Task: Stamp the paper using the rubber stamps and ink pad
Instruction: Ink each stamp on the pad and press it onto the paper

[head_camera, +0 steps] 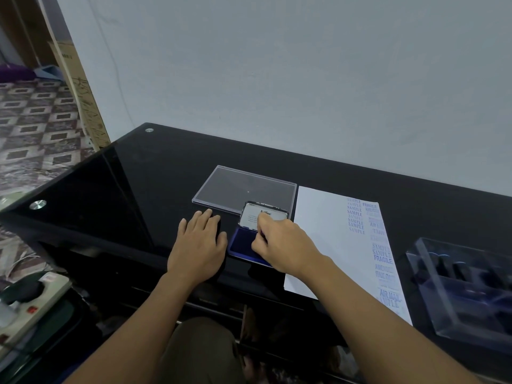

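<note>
An open blue ink pad (pixel 241 242) lies on the black glass table, its lid (pixel 250 216) standing up behind it. My right hand (pixel 282 246) is over the pad with fingers curled round a small rubber stamp that is almost wholly hidden; it appears pressed onto the ink. My left hand (pixel 201 243) rests flat on the table just left of the pad, fingers straight. The white paper (pixel 327 239) lies right of the pad and carries several blue stamp marks along its right side.
A clear plastic lid (pixel 221 187) lies flat behind the ink pad. A clear plastic box (pixel 432 289) holding several dark stamps stands at the right edge. The table's front edge runs below my arms. A power strip (pixel 33 297) sits low on the left.
</note>
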Action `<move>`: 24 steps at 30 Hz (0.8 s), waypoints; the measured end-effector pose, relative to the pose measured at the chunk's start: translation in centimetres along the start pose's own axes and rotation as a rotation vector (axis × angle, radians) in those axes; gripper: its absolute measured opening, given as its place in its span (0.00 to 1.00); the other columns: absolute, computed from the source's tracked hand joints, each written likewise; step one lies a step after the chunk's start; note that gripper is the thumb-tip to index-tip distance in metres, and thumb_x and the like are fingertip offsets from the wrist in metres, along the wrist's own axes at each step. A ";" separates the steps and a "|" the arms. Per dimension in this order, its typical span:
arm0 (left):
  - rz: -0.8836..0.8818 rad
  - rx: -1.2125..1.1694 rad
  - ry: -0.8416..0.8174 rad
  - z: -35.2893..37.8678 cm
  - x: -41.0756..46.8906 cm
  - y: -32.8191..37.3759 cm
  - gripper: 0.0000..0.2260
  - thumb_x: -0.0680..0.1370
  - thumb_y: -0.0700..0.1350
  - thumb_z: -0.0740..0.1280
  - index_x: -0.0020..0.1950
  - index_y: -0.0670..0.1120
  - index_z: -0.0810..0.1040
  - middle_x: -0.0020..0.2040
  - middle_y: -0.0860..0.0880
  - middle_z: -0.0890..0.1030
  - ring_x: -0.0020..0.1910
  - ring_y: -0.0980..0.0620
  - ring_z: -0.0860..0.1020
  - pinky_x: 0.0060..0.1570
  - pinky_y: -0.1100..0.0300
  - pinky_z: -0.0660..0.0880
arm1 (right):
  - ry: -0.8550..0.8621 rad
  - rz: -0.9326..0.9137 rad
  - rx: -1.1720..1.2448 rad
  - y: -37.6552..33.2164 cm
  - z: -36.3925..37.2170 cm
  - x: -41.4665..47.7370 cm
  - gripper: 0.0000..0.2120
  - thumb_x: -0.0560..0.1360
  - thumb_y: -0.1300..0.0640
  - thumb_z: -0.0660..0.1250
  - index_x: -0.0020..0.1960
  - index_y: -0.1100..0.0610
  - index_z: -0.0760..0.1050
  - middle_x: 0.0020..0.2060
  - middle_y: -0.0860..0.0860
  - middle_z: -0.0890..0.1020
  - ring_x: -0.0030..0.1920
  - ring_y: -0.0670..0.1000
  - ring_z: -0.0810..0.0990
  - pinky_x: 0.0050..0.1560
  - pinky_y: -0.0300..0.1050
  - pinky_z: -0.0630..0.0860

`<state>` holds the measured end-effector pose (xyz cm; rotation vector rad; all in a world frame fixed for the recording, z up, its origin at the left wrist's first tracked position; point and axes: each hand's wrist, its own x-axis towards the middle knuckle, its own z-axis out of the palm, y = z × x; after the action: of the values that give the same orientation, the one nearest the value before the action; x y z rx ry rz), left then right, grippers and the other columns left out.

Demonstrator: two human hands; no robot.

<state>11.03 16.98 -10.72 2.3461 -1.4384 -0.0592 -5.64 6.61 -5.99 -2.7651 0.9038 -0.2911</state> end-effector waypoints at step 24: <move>-0.010 -0.015 0.008 0.0 -0.2 0.2 0.22 0.84 0.49 0.52 0.77 0.46 0.62 0.79 0.47 0.59 0.79 0.48 0.52 0.77 0.46 0.47 | -0.019 0.012 0.024 -0.1 0.0 -0.1 0.06 0.79 0.52 0.60 0.47 0.54 0.67 0.40 0.54 0.82 0.37 0.55 0.79 0.36 0.54 0.80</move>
<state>10.81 17.09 -10.68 2.3392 -1.4176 -0.0634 -5.67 6.73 -5.98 -2.7345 0.9057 -0.2713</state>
